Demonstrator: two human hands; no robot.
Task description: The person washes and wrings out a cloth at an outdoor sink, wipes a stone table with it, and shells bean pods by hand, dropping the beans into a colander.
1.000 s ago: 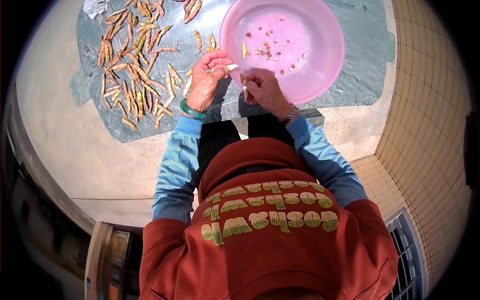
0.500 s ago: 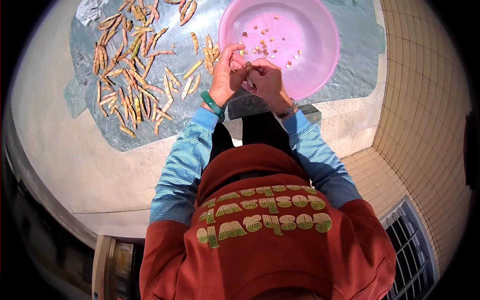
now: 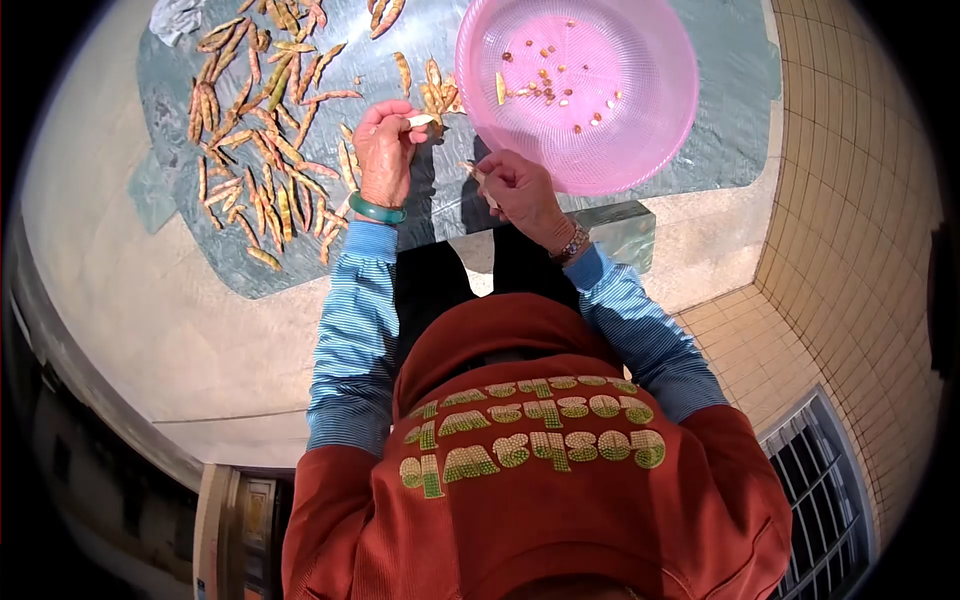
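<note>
My left hand point(image 3: 383, 152) pinches a pale piece of bean pod point(image 3: 421, 120) between thumb and fingers, left of the pink plastic basket point(image 3: 683, 120). Just below the basket's near rim, my right hand point(image 3: 525, 200) is closed on another thin bean pod piece point(image 3: 474, 172), partly hidden by the fingers. Several loose beans point(image 3: 548, 93) lie on the basket floor, with a yellowish pod piece point(image 3: 500, 88) near its left side. Opened, dry-looking pod shells point(image 3: 436, 93) are heaped beside the basket, beyond my left hand.
Many whole bean pods point(image 3: 285, 205) are spread over the left part of the green stone table point(image 3: 720, 150). A white crumpled cloth point(image 3: 178, 17) sits at its far left. A green stone block point(image 3: 625, 232) stands at the near edge, and a tiled wall point(image 3: 850, 150) rises on the right.
My hands were together over the basket's near rim and are now apart, each with a pod piece. The left moved left toward the shells; the right came slightly nearer my body.
</note>
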